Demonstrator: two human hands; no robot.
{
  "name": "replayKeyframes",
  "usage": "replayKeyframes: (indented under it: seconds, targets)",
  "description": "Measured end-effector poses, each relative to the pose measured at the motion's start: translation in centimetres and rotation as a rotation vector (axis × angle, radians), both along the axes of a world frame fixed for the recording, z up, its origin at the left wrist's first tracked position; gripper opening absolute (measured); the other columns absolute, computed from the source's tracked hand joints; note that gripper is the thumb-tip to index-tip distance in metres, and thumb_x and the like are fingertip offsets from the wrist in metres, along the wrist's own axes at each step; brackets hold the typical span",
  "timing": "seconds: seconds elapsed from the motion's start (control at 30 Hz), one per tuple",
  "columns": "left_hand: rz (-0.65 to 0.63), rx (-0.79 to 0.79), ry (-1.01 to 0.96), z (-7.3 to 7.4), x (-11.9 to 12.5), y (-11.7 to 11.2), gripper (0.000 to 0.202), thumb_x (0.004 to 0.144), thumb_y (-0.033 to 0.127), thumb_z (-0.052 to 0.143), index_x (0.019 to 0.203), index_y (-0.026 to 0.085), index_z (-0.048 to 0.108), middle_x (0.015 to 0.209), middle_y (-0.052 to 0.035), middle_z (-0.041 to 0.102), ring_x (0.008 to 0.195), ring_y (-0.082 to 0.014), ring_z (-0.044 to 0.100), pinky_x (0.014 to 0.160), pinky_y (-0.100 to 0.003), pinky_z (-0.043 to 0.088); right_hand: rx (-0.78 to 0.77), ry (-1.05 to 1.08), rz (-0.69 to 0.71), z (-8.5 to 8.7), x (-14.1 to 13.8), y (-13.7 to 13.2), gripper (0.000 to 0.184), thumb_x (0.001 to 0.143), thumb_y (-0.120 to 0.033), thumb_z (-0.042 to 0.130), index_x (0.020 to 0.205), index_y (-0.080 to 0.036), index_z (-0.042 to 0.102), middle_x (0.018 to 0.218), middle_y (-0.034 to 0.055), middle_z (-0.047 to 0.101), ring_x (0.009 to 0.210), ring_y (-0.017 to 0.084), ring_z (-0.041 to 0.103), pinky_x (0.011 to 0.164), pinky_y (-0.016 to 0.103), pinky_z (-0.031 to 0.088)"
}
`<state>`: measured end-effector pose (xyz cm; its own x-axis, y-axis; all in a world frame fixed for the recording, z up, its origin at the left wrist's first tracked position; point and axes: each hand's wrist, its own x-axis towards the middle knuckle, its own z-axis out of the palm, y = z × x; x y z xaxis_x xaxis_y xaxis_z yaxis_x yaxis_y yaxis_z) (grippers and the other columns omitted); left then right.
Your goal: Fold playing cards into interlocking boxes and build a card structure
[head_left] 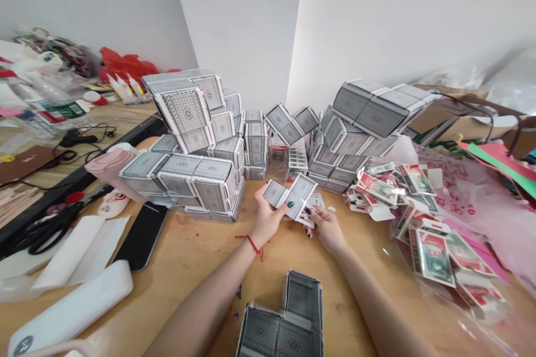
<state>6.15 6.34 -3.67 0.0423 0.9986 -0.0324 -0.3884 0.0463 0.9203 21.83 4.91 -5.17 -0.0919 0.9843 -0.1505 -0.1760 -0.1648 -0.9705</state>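
Observation:
My left hand [270,216], with a red cord at the wrist, is closed on patterned grey-and-white playing cards [302,192], thumb on top. One card lies across another at an angle in that grip. From the right, my right hand [329,228] pinches the edge of a playing card [305,217] whose printed face shows in part; its lower fingers are partly hidden. More cards [317,199] lie face up just behind that hand. Close to my body stands an L-shaped block built from cards [280,321], between my forearms.
Stacked card blocks rise at left [196,178] and right [368,117]. Opened card boxes [435,251] are heaped at right beside pink plastic [464,189]. A phone [140,237], black scissors [56,228] and a white handheld device [73,309] lie at left.

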Motion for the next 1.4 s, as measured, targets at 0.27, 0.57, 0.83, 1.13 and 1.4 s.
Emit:
replayKeyframes:
  seconds: [0.27, 0.57, 0.83, 1.13, 1.4]
  targets:
    - [0.121, 0.129, 0.102, -0.7, -0.2, 0.6, 0.062, 0.062, 0.019, 0.066, 0.110, 0.022, 0.027, 0.111, -0.0082, 0.047, 0.099, -0.0184, 0.051, 0.086, -0.037, 0.043, 0.089, -0.177, 0.017, 0.3, -0.4, -0.3, 0.030, 0.077, -0.047, 0.048, 0.073, -0.016, 0.049, 0.042, -0.0036, 0.052, 0.030, 0.009, 0.044, 0.031, 0.020, 0.035]
    - [-0.050, -0.004, -0.370, 1.3, -1.4, 0.7, 0.032, 0.075, 0.036, 0.053, 0.100, 0.025, 0.038, 0.106, -0.0039, 0.056, 0.098, -0.0187, 0.055, 0.082, -0.037, 0.043, 0.600, -0.504, -0.184, 0.2, 1.0, 0.1, 0.023, 0.077, -0.024, 0.045, 0.092, -0.023, 0.063, 0.099, 0.0072, 0.056, 0.091, 0.021, 0.055, 0.081, 0.038, 0.044]
    - [-0.062, -0.098, -0.324, 0.7, -1.5, 1.1, 0.053, 0.064, 0.008, 0.056, 0.110, 0.024, 0.035, 0.113, -0.0068, 0.054, 0.100, -0.0179, 0.054, 0.084, -0.035, 0.043, 0.412, -0.203, -0.126, 0.6, 1.0, -0.1, 0.057, 0.064, -0.016, 0.048, 0.120, -0.026, 0.044, 0.118, 0.0067, 0.048, 0.103, 0.023, 0.049, 0.083, 0.040, 0.043]
    - [-0.232, -0.242, -0.146, 0.5, -2.2, 1.2, 0.057, 0.058, 0.008, 0.063, 0.107, 0.024, 0.040, 0.091, -0.0007, 0.061, 0.079, -0.0148, 0.060, 0.069, -0.031, 0.049, 0.102, -0.022, -0.096, 0.8, 1.2, 0.1, 0.029, 0.071, -0.036, 0.058, 0.092, -0.019, 0.050, 0.056, -0.0050, 0.047, 0.036, 0.006, 0.039, 0.032, 0.018, 0.033]
    - [-0.375, -0.225, -0.028, 0.3, -2.3, 1.4, 0.042, 0.056, 0.018, 0.069, 0.096, 0.011, 0.060, 0.082, -0.0075, 0.067, 0.077, -0.0193, 0.062, 0.073, -0.032, 0.046, 0.090, -0.189, -0.075, 1.1, 1.4, 0.2, 0.031, 0.073, -0.049, 0.052, 0.076, -0.018, 0.048, 0.044, -0.0070, 0.043, 0.030, 0.005, 0.032, 0.028, 0.018, 0.023]
